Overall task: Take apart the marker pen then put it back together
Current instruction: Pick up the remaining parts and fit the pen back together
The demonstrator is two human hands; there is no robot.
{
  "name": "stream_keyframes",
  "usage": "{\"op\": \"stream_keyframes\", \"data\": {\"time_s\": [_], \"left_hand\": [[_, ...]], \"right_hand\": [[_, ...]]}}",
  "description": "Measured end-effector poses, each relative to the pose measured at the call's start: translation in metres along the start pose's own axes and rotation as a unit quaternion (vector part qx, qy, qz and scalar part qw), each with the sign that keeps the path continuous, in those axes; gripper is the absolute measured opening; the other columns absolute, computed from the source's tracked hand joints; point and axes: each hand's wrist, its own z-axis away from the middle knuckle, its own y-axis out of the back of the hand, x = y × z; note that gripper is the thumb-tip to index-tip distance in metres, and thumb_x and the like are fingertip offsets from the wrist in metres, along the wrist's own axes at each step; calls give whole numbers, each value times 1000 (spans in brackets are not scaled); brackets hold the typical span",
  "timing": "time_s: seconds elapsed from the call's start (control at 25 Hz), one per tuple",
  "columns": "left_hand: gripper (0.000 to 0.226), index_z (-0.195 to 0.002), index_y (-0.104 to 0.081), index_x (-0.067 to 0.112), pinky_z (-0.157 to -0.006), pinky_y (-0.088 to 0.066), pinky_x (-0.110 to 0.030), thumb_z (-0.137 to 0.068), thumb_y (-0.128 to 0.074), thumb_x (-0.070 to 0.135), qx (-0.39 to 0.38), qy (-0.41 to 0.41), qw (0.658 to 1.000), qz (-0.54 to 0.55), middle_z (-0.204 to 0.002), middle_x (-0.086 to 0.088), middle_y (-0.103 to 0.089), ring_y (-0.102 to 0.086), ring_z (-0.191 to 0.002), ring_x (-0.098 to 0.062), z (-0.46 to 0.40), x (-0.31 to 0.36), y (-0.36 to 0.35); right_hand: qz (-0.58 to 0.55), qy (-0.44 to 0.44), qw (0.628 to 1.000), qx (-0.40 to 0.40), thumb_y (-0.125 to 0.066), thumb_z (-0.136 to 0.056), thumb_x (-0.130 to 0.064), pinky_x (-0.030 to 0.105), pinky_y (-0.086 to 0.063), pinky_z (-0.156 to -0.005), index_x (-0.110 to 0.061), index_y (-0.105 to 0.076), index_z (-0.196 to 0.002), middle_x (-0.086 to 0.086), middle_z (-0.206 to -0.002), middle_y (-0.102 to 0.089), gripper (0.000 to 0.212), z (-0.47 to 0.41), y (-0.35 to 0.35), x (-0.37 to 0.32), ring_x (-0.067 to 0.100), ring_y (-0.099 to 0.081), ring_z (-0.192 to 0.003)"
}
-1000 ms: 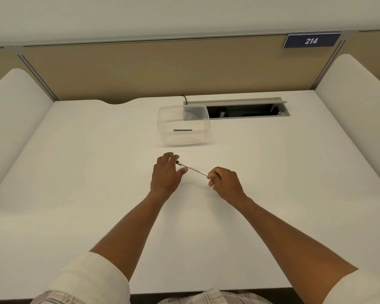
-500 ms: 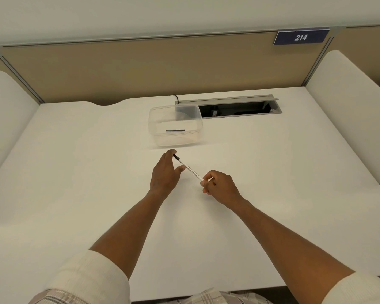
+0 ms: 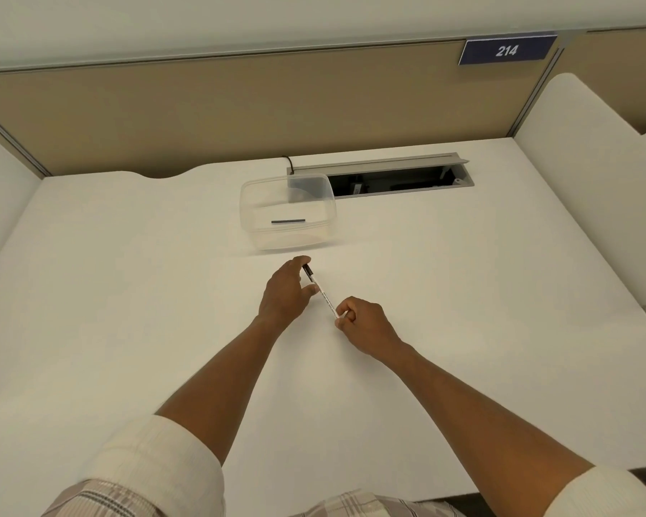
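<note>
White desk point(image 3: 127, 292) fills a cubicle with tan partition panels point(image 3: 239, 106) and a sign reading 214 point(image 3: 507, 50). Above it, the marker pen point(image 3: 323, 294) is pinched by left hand point(image 3: 284, 292) fingers at its dark end, right hand point(image 3: 362, 324) fingers gripping the other. A clear container point(image 3: 288, 214) holding a dark strip sits behind.

Marker pen point(image 3: 323, 294) between both hands

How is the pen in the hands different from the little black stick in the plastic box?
The marker pen is mostly white with a black end; the black stick is dark all over. The marker pen is held above the desk by the left hand and right hand; the black stick lies untouched in the clear container. The marker pen looks longer and slants; the black stick lies level. Both are thin and straight.
</note>
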Motion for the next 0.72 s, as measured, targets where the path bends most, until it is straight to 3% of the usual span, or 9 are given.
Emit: {"op": "stream_keyframes", "data": {"time_s": [0.2, 0.36, 0.72], "left_hand": [[63, -142, -46, 22, -96, -40, -28, -85, -72, 27, -45, -8, 999, -16, -142, 3, -52, -58, -115, -19, -13, 1, -9], [63, -141, -48, 19, -101, -42, -34, -84, -72, 25, -79, -17, 996, -46, -140, -1, -54, -55, -121, -23, -22, 0, -11], [64, -142, -49, 20, -104, -42, -39, -82, -73, 22, -110, -35, 991, -69, -142, 1, -54, -49, -126, -25, -32, -4, -13]], "right_hand": [[16, -3, 1000, -17, -59, -86, -11, 35, -53, -70, -14, -62, -100, 9, -77, -68, 15, -4, -5, -1, 27, -64, -75], [50, -5, 999, -10, -53, -83, -10, 30, -48, -66, -15, -61, -103, -1, -73, -60, 23, -7, -13, -2, 23, -59, -72], [64, -18, 998, 12, -56, -79, -6, 36, -52, -75, -10, -59, -106, 8, -91, -66, 27, -8, -29, -8, 27, -62, -82]]}}
